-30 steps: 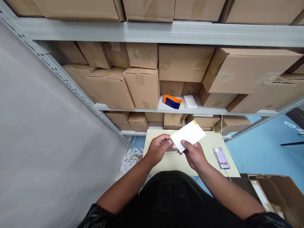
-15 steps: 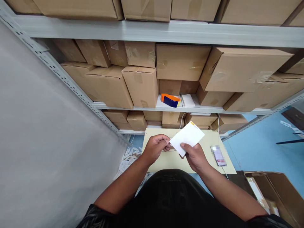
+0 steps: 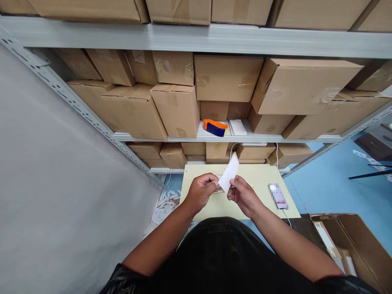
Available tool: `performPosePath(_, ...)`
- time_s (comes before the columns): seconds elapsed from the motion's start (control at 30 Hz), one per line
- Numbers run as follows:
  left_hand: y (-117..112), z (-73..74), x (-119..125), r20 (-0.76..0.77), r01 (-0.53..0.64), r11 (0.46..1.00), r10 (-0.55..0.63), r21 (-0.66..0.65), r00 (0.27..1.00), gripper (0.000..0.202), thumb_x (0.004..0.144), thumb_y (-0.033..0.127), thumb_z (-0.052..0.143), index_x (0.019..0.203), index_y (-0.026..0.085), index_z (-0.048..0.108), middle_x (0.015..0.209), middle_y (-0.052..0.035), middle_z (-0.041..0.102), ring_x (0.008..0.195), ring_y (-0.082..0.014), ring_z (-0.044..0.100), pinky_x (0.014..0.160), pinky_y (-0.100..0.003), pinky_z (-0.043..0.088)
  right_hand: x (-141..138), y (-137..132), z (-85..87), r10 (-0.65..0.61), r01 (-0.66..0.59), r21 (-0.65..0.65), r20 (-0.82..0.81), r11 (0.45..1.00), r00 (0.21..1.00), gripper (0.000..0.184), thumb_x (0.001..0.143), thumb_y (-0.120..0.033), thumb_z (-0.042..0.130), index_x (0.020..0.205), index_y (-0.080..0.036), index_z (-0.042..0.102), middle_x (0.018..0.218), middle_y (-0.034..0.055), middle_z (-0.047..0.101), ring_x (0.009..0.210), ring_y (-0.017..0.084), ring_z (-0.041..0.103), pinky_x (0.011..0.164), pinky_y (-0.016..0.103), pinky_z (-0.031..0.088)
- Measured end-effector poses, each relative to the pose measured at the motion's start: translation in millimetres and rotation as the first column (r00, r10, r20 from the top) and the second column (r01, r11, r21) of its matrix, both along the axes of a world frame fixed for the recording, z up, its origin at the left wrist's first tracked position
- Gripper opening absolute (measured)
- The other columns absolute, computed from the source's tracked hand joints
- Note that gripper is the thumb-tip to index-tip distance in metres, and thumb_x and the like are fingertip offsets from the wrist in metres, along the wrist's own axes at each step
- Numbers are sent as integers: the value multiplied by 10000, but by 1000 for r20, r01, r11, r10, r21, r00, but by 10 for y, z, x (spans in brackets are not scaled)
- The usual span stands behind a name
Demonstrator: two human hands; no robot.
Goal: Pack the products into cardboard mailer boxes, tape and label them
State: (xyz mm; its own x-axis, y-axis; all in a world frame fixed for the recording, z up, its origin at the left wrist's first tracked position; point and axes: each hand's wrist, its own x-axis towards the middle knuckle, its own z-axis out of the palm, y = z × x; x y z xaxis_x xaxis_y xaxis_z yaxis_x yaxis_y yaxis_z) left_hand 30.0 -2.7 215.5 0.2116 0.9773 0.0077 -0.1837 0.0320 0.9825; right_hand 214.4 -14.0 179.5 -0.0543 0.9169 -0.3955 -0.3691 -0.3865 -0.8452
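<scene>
Behind the right hand point(image 3: 244, 195), the card point(image 3: 229, 173) partly hides.

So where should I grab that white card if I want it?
Probably pinch the white card across its flat faces at the upper end, coming from the shelf side. It looks thin, that end is uncovered, and the left hand and right hand are at its lower end.

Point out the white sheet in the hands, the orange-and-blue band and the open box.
White sheet point(image 3: 230, 173): head view, middle of its visible face.
Orange-and-blue band point(image 3: 215, 130): head view, its dark blue front.
Open box point(image 3: 366, 247): head view, a bare brown cardboard panel.
</scene>
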Motion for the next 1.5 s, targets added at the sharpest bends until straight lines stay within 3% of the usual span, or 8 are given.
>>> performPosePath(0.13,8,-92,-22,-86,-46,998,48,33,995,167,813,308,657,725,166,662,644,18,596,620,-113,514,619,-250,416,89,36,-124,-327,235,303,303,924,895,408,758,-407,813,1064,-261,587,925,0,604,794,171,604,726,325,529)
performPosePath(0.27,-21,-118,-37,-145,-22,998,31,61,989,167,833,310,643,743,172,672,669,13,600,650,-124,528,642,-256,429,39,-69,44,-266,-167,670,493,723,828,154,899,-344,704,1021,-254,677,996,46,628,917,203,612,867,381,521)
performPosePath(0.37,-58,-93,-35,-173,-10,995,27,99,985,171,845,308,635,744,177,676,699,4,616,685,-134,544,678,-265,446,-94,-116,188,-207,-331,711,556,621,805,121,945,-299,665,1050,-262,713,978,50,672,890,204,636,841,385,539)
performPosePath(0.67,-141,-43,-68,-123,-27,994,40,109,992,164,862,287,627,743,182,671,739,1,642,714,-137,560,711,-269,458,-235,-137,223,-275,-336,757,553,560,787,161,947,-215,665,1067,-273,756,967,50,732,895,203,696,808,367,577)
performPosePath(0.83,-123,-90,-93,-154,-62,987,86,151,984,180,887,286,599,744,187,644,721,11,617,692,-133,545,677,-262,445,-303,-120,232,-250,-298,729,540,616,804,139,935,-253,672,1032,-266,770,962,52,745,888,206,699,814,368,575)
performPosePath(1.03,-84,-175,-110,-337,-90,946,199,311,920,173,871,252,581,712,201,626,709,15,583,703,-142,542,695,-266,432,-368,-37,169,-92,-220,513,514,830,853,130,886,-327,672,850,-245,767,850,24,746,810,191,672,756,318,532)
performPosePath(1.2,-50,-256,-170,-387,-103,949,219,298,896,133,796,205,557,669,207,596,693,15,563,684,-146,522,667,-264,404,-417,108,19,-38,-120,338,427,933,903,191,838,-364,643,741,-222,726,729,4,692,707,178,613,669,294,490)
performPosePath(1.5,-214,-1109,-1194,-597,-285,958,240,20,766,123,719,290,536,672,206,612,662,22,596,689,-163,548,657,-256,407,-503,419,-261,-111,74,153,249,986,962,162,760,-349,682,684,-206,669,612,-24,569,566,131,475,535,267,380)
